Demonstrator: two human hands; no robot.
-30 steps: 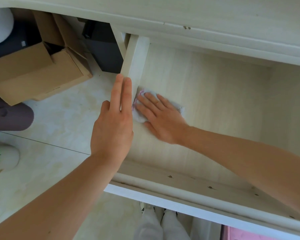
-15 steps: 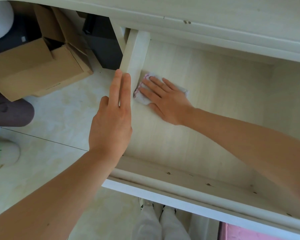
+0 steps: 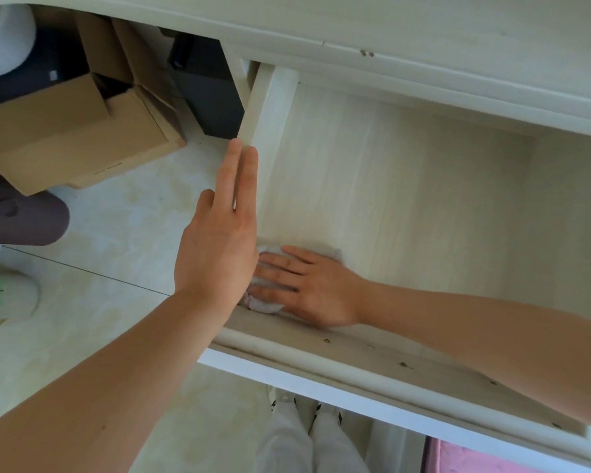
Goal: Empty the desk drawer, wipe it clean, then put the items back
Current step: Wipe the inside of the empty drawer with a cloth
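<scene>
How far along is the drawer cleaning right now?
Emptying looks done: the drawer holds nothing but the cloth. Wiping is in hand: the right hand presses the cloth flat in the near left corner, while the left hand rests on the side wall. Putting the items back is left; none are in view.

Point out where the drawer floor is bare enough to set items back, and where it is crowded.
The drawer floor is bare from the cloth back to the desk edge and across to the right wall. The crowded spot is the front-left corner: the right hand presses the cloth flat there, with the left hand resting along the left wall beside it.
</scene>
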